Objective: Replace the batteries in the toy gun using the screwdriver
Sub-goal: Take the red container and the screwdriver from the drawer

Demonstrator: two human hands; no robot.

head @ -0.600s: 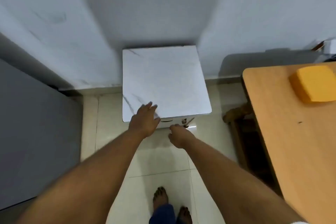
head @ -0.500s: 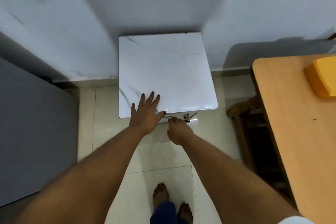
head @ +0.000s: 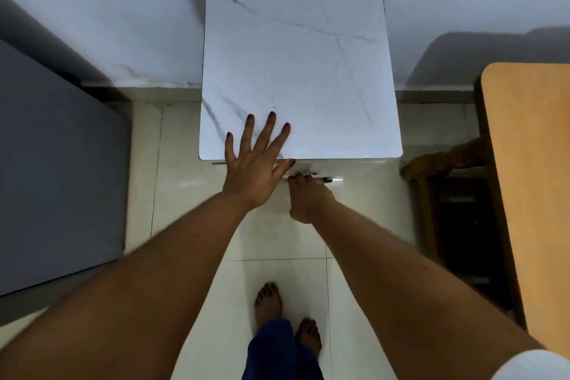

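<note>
Since the earlier frame, the left hand [head: 254, 168] has spread flat, fingers straight, onto the cabinet top [head: 299, 71] at its 7 o'clock corner. Head view: the right hand [head: 308, 199] reaches under the front edge at 6 o'clock, apparently at a drawer front [head: 311, 167]; whether it grips cannot be told. No toy gun or screwdriver is visible; presumably both are inside. Brace with the left hand and pull straight back.
</note>
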